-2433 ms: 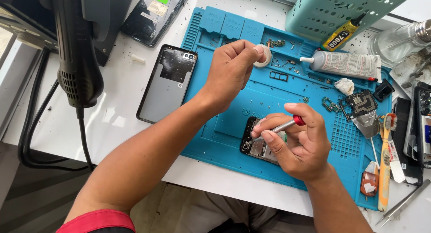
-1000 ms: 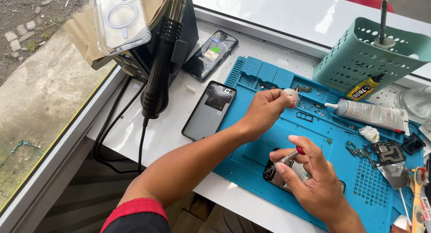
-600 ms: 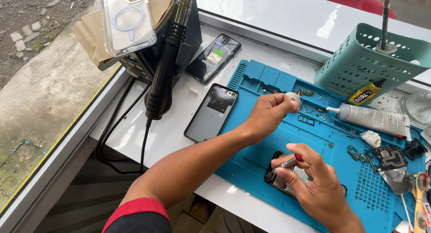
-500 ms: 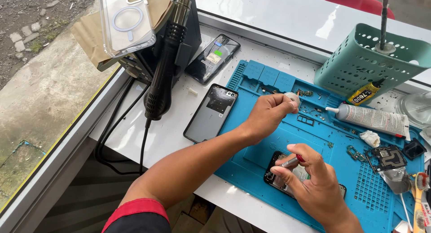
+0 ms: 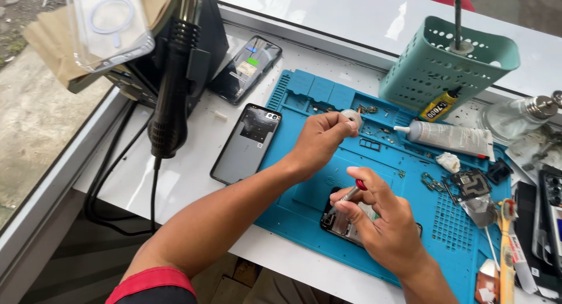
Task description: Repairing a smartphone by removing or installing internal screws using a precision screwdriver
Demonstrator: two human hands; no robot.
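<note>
Head view. Left hand (image 5: 319, 141) pinching a small white roll of tape (image 5: 351, 118) between thumb and fingertips, held just above the blue work mat (image 5: 304, 193), other fingers curled. Right hand (image 5: 383, 225) gripping a red-capped screwdriver (image 5: 350, 194), fingers closed around the shaft. Long axis running from 1 o'clock at the cap down to 7 o'clock, tip resting on the opened phone (image 5: 345, 225). Phone lying flat at the mat's 6 o'clock edge, back off, dark internals showing, mostly covered by the hand. Removed back cover (image 5: 246, 143) lying at 9 o'clock off the mat.
</note>
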